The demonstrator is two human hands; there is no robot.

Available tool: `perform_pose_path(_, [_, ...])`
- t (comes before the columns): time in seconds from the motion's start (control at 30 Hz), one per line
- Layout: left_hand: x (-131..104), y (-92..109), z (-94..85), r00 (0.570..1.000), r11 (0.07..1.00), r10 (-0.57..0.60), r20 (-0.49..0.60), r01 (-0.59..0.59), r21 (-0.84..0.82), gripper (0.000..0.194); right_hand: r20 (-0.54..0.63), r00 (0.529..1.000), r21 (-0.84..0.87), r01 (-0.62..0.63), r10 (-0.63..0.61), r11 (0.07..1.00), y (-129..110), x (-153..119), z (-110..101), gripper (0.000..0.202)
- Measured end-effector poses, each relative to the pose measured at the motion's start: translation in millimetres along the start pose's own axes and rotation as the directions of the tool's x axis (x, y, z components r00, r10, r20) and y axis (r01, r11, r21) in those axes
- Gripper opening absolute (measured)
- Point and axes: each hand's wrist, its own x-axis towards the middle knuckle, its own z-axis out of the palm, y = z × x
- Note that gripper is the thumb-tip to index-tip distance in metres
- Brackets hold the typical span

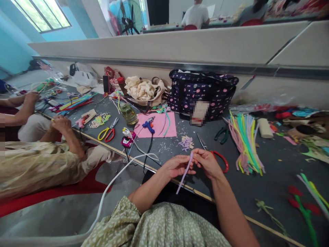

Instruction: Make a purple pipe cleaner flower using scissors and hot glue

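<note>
A lilac pipe cleaner (184,178) is held at its upper end between both hands, its free end slanting down past the table edge. My left hand (177,166) pinches it between thumb and fingers, the other fingers loosely bent. Against the same end, my right hand (207,164) closes its thumb and fingertips. Just beyond lies a small pile of short lilac and cream pieces (186,143). Red-handled scissors (223,162) lie behind my right hand, which partly covers them. Farther right is a bundle of coloured pipe cleaners (244,139).
Dark green pliers (221,135) lie behind the scissors. A blue glue gun (149,126) rests on a pink sheet (170,128), near a glass jar (129,115). A patterned bag (203,87) stands against the partition. A white cable (102,199) crosses at left, where co-workers sit.
</note>
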Motion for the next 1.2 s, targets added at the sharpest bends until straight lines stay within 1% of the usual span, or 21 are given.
perform_pose_path(0.13, [-1, 0, -0.9, 0.998, 0.998, -0.059, 0.027, 0.06, -0.031, 0.024, 0.004, 1.0, -0.009, -0.009, 0.009, 1.0, -1, -1, 0, 0.035])
perform_pose_path(0.27, [-1, 1, -1.0, 0.996, 0.994, -0.085, 0.025, 0.086, -0.062, 0.02, 0.033, 0.999, 0.0, -0.013, 0.013, 1.0, -3, -1, 1, 0.032])
perform_pose_path(0.37, [-1, 2, 0.6, 0.997, 0.996, -0.077, -0.013, 0.076, -0.051, 0.017, 0.042, 0.999, -0.012, -0.027, 0.028, 1.0, -4, -2, 2, 0.031])
perform_pose_path(0.53, [-1, 3, 1.3, 0.998, 0.998, -0.047, -0.052, 0.044, -0.047, 0.013, 0.004, 0.999, -0.065, -0.035, 0.036, 0.997, -8, -4, 6, 0.033])
perform_pose_path(0.63, [-1, 4, -0.3, 0.998, 0.998, -0.037, -0.046, 0.034, -0.053, 0.016, -0.013, 0.999, -0.077, -0.04, 0.039, 0.996, -10, -5, 7, 0.035])
perform_pose_path(0.8, [-1, 5, 0.2, 0.999, 0.999, -0.032, -0.036, 0.03, -0.043, 0.018, 0.017, 0.998, -0.064, -0.054, 0.055, 0.996, -12, -6, 6, 0.034])
perform_pose_path(0.9, [-1, 5, 2.6, 0.998, 1.0, 0.02, -0.063, -0.021, -0.011, 0.02, 0.011, 0.998, -0.068, -0.053, 0.054, 0.996, -12, -6, 5, 0.034])
perform_pose_path(0.97, [-1, 4, 4.6, 0.992, 0.997, 0.079, -0.101, -0.076, 0.029, 0.023, -0.009, 0.999, -0.064, -0.045, 0.044, 0.997, -11, -6, 5, 0.034])
perform_pose_path(1.03, [0, 3, 7.1, 0.976, 0.987, 0.154, -0.152, -0.145, 0.071, 0.026, -0.04, 0.999, -0.049, -0.037, 0.035, 0.998, -11, -7, 7, 0.035])
perform_pose_path(1.1, [1, 2, 9.9, 0.947, 0.966, 0.251, -0.201, -0.232, 0.111, 0.029, -0.081, 0.996, -0.026, -0.036, 0.034, 0.999, -10, -7, 9, 0.038])
perform_pose_path(1.2, [4, -2, 14.1, 0.882, 0.913, 0.402, -0.245, -0.368, 0.176, 0.028, -0.141, 0.99, -0.011, -0.033, 0.031, 0.999, -11, -7, 13, 0.04])
